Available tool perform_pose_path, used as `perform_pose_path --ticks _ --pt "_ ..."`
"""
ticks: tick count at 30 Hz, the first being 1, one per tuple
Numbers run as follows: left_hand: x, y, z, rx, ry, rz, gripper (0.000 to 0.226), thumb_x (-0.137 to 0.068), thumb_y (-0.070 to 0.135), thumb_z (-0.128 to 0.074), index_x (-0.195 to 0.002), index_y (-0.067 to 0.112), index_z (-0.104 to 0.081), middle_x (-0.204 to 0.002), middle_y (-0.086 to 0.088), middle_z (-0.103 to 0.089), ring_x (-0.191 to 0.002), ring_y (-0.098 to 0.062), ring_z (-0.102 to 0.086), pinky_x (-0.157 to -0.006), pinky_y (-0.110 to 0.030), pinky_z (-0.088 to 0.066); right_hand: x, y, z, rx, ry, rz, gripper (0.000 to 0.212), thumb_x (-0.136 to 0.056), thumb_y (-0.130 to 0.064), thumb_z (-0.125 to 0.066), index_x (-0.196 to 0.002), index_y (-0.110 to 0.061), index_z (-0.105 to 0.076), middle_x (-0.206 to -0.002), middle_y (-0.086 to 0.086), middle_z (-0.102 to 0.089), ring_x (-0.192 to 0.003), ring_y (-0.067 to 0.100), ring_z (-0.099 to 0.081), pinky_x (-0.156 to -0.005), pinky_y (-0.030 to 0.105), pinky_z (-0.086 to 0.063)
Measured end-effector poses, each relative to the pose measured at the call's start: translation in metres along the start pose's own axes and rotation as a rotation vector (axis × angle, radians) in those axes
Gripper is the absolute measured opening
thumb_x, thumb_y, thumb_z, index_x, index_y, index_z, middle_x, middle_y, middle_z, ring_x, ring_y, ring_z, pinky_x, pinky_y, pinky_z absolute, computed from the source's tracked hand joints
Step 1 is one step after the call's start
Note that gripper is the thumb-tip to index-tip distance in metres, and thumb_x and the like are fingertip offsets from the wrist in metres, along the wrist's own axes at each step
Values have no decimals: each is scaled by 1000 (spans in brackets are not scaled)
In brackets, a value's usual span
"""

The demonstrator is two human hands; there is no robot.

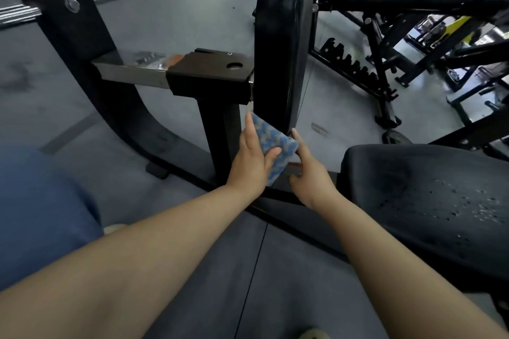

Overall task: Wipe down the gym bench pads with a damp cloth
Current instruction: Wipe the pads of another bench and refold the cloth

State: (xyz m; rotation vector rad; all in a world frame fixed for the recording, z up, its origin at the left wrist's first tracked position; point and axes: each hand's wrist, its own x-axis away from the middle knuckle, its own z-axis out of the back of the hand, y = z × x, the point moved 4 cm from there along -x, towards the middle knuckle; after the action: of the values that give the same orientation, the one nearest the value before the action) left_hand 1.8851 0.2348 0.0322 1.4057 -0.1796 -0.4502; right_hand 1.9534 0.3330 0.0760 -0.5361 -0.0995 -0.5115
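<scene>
A folded blue-and-white cloth (271,147) sits at the lower end of the upright black back pad (282,44). My left hand (252,162) grips the cloth, thumb across its face and fingers behind it. My right hand (308,176) touches the cloth's right edge, its fingertips reaching up to the pad's bottom corner. The black seat pad (429,201) lies at the right, speckled with water droplets.
The machine's black frame and steel bar (132,71) stand left of the back pad. Another black bench and racks (399,22) crowd the upper right. Grey rubber floor (176,8) spreads around. My blue-clad knee (38,209) fills the left edge.
</scene>
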Motion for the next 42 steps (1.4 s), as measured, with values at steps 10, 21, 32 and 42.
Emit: perform_pose_path --ticks 10,21,32,42 --pt "9 -3 1 -27 -63 26 88 -95 20 -53 -147 20 18 -153 -7 -16 -136 -17 -28 -96 -14 -21 6 -4 -2 -22 -23 -6 87 -89 6 -43 -150 -38 1 -135 6 -52 -113 17 -55 -76 23 -45" --pt "-3 14 0 8 89 -91 99 -88 20 -63 -143 25 20 -155 -12 -7 -141 -15 -17 -111 -26 -23 2 2 -4 -95 -18 3 85 -86 9 -36 -148 -43 -9 -138 5 -48 -118 15 -52 -73 22 -46" --pt "13 -5 -12 -181 5 -167 96 -85 17 -67 -130 41 15 -153 -16 3 -141 -24 -13 -109 -23 -18 7 13 -9 -172 -33 -27 62 -89 8 -38 -143 -23 -36 -120 4 -56 -114 14 -54 -79 22 -41" --pt "21 -2 30 -238 28 -197 71 -87 2 -61 -146 18 -26 -127 -11 -42 -109 -7 -39 -88 -4 -26 15 6 -8 -330 50 -32 52 -91 -10 -59 -139 -19 -42 -135 3 -50 -121 18 -49 -88 23 -42"
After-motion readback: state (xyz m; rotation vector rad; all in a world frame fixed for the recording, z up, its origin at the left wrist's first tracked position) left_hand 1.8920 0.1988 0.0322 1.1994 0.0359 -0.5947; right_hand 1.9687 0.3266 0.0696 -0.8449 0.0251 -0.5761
